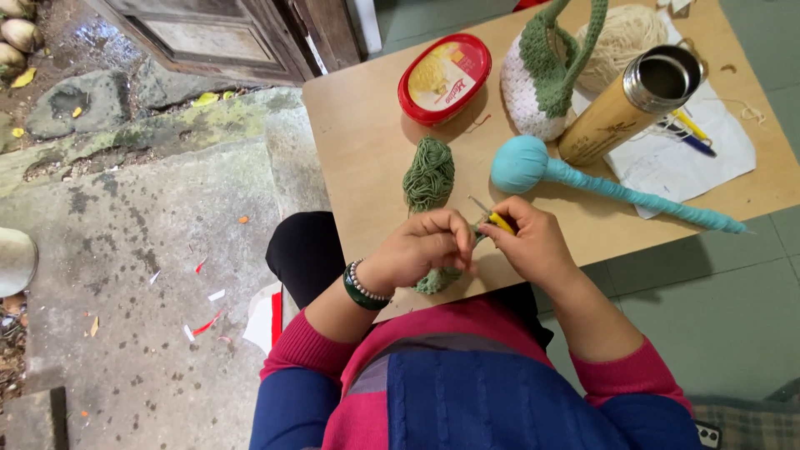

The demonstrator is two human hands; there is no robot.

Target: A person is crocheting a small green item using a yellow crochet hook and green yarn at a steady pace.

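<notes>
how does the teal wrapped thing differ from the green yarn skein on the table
The teal wrapped piece is bright turquoise, the green yarn skein dull sage. The teal piece has a round head and a long thin tail running right; the skein is a short twisted bundle. The teal surface is bound smooth, the skein loose and ropy. Both lie flat on the table.

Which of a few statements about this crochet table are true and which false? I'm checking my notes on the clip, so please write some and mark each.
1. The right hand holds a crochet hook with a yellow handle. True.
2. The red tub has its lid off. False: the lid is on.
3. The left hand wears a beaded bracelet at the wrist. True.
4. The metal flask is capped. False: its mouth is open.
5. The turquoise yarn-wrapped piece lies on the table. True.
6. The green yarn lies on the ground. False: it lies on the table, above the hands.
</notes>
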